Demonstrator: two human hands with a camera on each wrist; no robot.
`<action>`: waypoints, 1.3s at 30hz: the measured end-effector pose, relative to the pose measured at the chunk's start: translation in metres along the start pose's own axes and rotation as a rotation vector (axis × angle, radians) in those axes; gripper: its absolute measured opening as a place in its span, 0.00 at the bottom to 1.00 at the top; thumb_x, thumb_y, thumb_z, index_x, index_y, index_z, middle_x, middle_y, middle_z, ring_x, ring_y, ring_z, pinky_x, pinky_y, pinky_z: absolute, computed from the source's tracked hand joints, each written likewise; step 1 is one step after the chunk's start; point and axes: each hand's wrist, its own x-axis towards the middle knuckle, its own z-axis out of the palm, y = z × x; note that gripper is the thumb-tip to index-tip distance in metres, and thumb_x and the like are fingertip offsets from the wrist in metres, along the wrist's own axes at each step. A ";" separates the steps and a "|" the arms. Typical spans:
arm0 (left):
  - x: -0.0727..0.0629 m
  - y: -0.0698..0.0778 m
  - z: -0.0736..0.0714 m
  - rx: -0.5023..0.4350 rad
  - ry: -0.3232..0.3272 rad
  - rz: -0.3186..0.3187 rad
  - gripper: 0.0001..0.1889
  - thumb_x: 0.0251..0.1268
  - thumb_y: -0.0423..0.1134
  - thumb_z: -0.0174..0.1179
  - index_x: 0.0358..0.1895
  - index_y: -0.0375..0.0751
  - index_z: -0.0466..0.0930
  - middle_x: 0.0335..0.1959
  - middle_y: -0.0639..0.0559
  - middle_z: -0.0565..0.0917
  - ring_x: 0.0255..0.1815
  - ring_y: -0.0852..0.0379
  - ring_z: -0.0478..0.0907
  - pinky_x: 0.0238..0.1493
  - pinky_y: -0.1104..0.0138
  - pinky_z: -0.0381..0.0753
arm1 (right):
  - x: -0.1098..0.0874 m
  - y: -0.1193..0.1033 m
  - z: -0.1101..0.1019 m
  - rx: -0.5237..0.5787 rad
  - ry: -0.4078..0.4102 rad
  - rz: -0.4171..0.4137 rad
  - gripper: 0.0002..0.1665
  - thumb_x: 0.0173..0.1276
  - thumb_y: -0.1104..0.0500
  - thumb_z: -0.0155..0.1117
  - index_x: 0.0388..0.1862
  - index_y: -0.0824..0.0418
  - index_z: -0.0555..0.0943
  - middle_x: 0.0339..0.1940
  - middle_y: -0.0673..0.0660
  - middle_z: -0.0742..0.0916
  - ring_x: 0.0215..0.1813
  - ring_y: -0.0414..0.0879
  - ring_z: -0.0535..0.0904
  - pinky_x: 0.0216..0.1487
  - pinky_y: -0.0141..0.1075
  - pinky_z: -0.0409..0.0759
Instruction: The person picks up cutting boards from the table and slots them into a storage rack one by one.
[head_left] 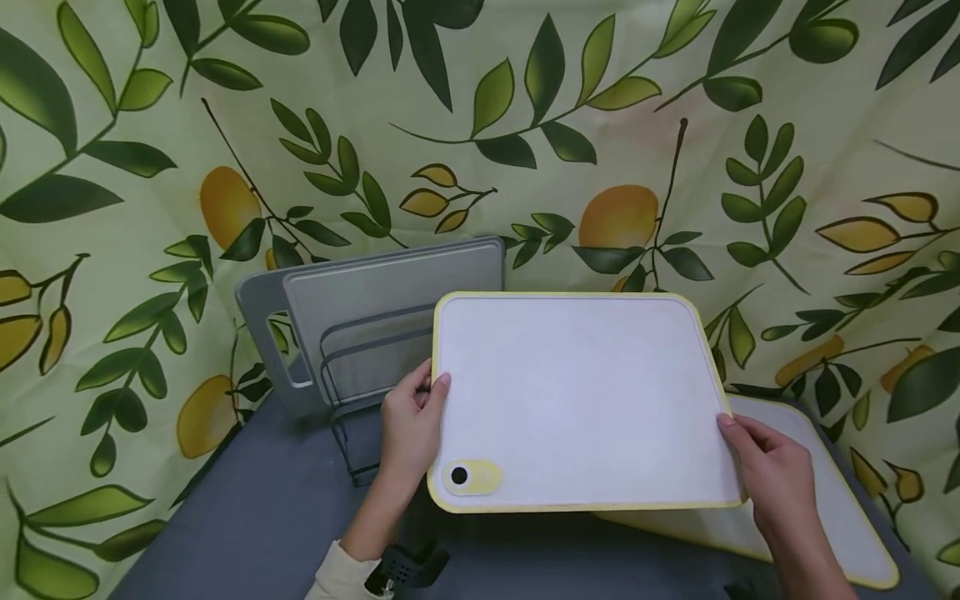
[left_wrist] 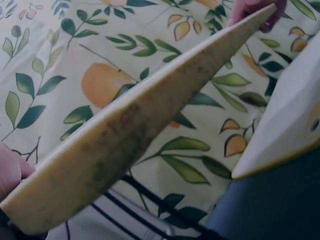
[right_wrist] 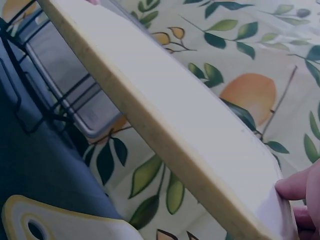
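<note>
A white cutting board with a yellow rim is held up off the table between both hands. The left hand grips its left edge, thumb on the front face. On the opposite edge, the right hand pinches the board with its thumb in front. Near the lower left corner of the board is a yellow patch with a black round hole. In the left wrist view the yellowish edge of the cutting board shows dark stains. The right wrist view shows the cutting board tilted, with the right thumb on its face.
Behind the left hand stands a dark wire rack with grey cutting boards upright in it. A second white, yellow-rimmed cutting board lies at the right on the grey table. Leaf-and-fruit patterned cloth hangs behind.
</note>
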 end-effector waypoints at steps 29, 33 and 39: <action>0.037 0.010 -0.082 0.156 -0.041 -0.009 0.23 0.73 0.39 0.61 0.67 0.32 0.76 0.44 0.32 0.85 0.27 0.73 0.80 0.29 0.76 0.83 | 0.002 -0.050 0.042 -0.132 -0.419 -0.331 0.36 0.82 0.44 0.48 0.72 0.72 0.68 0.61 0.67 0.80 0.42 0.28 0.76 0.42 0.24 0.79; 0.040 0.010 -0.091 0.166 -0.006 0.025 0.23 0.73 0.39 0.61 0.66 0.32 0.76 0.42 0.33 0.85 0.27 0.73 0.81 0.28 0.76 0.83 | 0.005 -0.058 0.049 -0.123 -0.437 -0.337 0.36 0.80 0.44 0.50 0.71 0.71 0.70 0.51 0.55 0.85 0.41 0.31 0.78 0.42 0.27 0.80; 0.046 0.012 -0.103 0.146 0.045 0.107 0.22 0.74 0.37 0.60 0.66 0.32 0.76 0.42 0.33 0.84 0.28 0.77 0.82 0.28 0.78 0.83 | 0.010 -0.072 0.060 -0.082 -0.484 -0.382 0.32 0.80 0.46 0.52 0.69 0.69 0.73 0.39 0.38 0.84 0.38 0.35 0.79 0.40 0.30 0.80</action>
